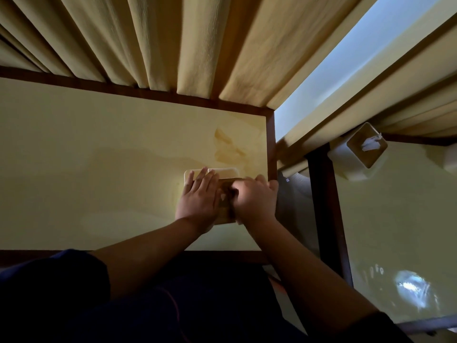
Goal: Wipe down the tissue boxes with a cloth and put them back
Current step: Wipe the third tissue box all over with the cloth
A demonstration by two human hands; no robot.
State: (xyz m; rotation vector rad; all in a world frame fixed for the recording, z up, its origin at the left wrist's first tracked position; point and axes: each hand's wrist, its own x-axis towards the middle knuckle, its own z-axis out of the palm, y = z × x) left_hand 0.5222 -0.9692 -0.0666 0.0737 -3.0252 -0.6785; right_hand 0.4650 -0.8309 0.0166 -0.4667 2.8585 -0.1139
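Toward three o'clock on the near table point(99, 149), close to its dark wooden edge, a tissue box point(223, 172) is sitting under both hands while the person is leaning over it. The left hand point(197, 196) is lying flat on the box's left side with its fingers straight and spread, pressing down to steady it. The right hand point(256, 199) is curling over the wooden lid at the right side, blurred by motion; no cloth is clearly showing under it, so whether it is pinching a cloth or just gripping the lid I cannot tell. A second tissue box point(366, 147), with a tissue poking from its top, is standing well apart at two o'clock on the neighbouring table point(395, 219), near the curtains point(173, 40) that are hanging along the twelve o'clock side. Judging by the posture, the step in hand is wiping the lid of the near box, with the other box looking not yet handled. To do it well, the steadying hand should be keeping firm downward pressure so the light box is not sliding toward the table's edge at three o'clock, while the wiping hand is working in short strokes across the lid, around the slot and then down the sides. Shifting the flat hand aside will be needed to reach the surface beneath it.
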